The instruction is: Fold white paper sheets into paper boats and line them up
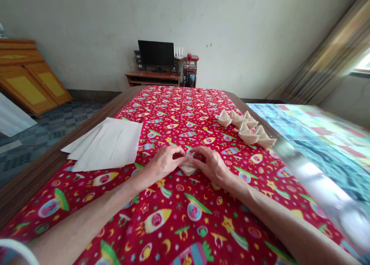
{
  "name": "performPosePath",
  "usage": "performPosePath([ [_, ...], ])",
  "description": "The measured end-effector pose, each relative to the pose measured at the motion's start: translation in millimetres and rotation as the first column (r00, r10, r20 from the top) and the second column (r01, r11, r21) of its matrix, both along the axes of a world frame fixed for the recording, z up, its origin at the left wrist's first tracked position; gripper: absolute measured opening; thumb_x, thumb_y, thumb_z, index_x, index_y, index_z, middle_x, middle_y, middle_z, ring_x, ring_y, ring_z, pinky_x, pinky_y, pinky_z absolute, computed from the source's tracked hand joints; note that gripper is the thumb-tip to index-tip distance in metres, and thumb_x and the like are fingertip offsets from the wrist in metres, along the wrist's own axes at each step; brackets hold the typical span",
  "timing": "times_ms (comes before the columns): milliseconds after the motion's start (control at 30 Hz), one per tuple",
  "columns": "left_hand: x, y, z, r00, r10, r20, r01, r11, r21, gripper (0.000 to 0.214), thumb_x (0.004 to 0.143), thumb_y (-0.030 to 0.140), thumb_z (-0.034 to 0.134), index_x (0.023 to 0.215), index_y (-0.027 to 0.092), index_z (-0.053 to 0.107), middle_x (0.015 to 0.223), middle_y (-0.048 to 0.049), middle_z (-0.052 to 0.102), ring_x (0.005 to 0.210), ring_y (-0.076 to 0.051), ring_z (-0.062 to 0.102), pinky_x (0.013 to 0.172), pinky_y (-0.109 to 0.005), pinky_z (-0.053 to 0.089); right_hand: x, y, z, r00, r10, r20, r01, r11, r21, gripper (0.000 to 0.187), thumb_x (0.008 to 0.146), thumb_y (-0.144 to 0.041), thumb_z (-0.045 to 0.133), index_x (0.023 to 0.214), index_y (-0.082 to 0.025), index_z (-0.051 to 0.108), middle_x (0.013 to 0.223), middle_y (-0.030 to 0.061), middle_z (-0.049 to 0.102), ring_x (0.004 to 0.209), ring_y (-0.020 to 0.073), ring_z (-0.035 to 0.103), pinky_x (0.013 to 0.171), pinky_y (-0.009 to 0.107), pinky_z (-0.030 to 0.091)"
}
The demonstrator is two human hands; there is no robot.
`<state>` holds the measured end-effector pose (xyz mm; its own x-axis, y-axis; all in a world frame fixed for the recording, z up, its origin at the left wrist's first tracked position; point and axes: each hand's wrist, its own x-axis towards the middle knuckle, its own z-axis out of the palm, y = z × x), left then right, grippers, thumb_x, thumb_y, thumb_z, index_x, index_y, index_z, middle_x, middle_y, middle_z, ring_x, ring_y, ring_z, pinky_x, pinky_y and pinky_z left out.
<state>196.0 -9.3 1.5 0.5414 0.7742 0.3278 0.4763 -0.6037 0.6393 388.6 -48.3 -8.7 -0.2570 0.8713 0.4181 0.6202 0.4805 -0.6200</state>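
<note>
Both my hands meet in the middle of a red cloth (173,203) printed with rockets. My left hand (164,162) and my right hand (209,164) both pinch a small folded piece of pale paper (187,167), which rests low against the cloth. The fingers of each hand are closed on it and hide most of its shape. A stack of flat white sheets (108,143) lies to the left of my left hand. Several finished folded paper shapes (245,128) sit in a cluster to the far right of my right hand.
The cloth covers a long wooden table (34,172). A bed with a patterned blue cover (326,149) runs along the right. A desk with a monitor (156,54) stands at the far wall, a yellow cabinet (29,76) at left.
</note>
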Motion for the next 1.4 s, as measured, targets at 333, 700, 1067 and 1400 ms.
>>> performPosePath([
  [333, 3, -12, 16.3, 0.981, 0.016, 0.193, -0.013, 1.0, -0.013, 0.003, 0.075, 0.02, 0.069, 0.074, 0.019, 0.071, 0.075, -0.0005, 0.064, 0.072, -0.013, 0.059, 0.068, -0.022, 0.045, -1, 1, 5.0, 0.954, 0.022, -0.299, -0.074, 0.983, -0.165, 0.018, 0.078, -0.034, 0.067, 0.069, -0.018, 0.066, 0.065, -0.0023, 0.062, 0.061, 0.0105, 0.053, 0.057, 0.021, 0.039],
  [700, 2, -23, 25.5, 0.944, 0.085, 0.318, -0.019, 0.978, -0.206, 0.011, 0.076, 0.029, 0.066, 0.071, 0.02, 0.072, 0.077, -0.0005, 0.062, 0.076, -0.015, 0.058, 0.069, -0.024, 0.046, -5, -5, 9.6, 0.906, 0.011, -0.423, -0.104, 0.975, -0.198, 0.032, 0.075, -0.049, 0.066, 0.067, -0.019, 0.065, 0.066, 0.0007, 0.064, 0.063, 0.0137, 0.056, 0.059, 0.024, 0.045],
  [1067, -9, -7, 12.1, 0.912, 0.269, 0.309, -0.202, 0.952, -0.231, 0.022, 0.079, 0.039, 0.06, 0.08, 0.017, 0.064, 0.072, 0.0002, 0.064, 0.064, -0.013, 0.058, 0.057, -0.022, 0.044, 13, 5, 4.0, 0.909, -0.126, -0.398, 0.052, 0.98, -0.191, 0.02, 0.078, -0.036, 0.064, 0.074, -0.017, 0.069, 0.065, 0.0004, 0.065, 0.059, 0.0129, 0.056, 0.055, 0.023, 0.042],
  [1400, -22, 6, 1.9, 0.979, 0.194, 0.065, -0.202, 0.969, 0.139, 0.011, 0.084, 0.025, 0.05, 0.081, 0.017, 0.057, 0.077, -0.0015, 0.064, 0.07, -0.014, 0.06, 0.067, -0.024, 0.046, 24, 8, 7.5, 0.962, -0.257, -0.088, 0.256, 0.966, -0.023, 0.012, 0.08, -0.029, 0.06, 0.075, -0.019, 0.066, 0.068, -0.0006, 0.067, 0.059, 0.0128, 0.057, 0.058, 0.022, 0.042],
])
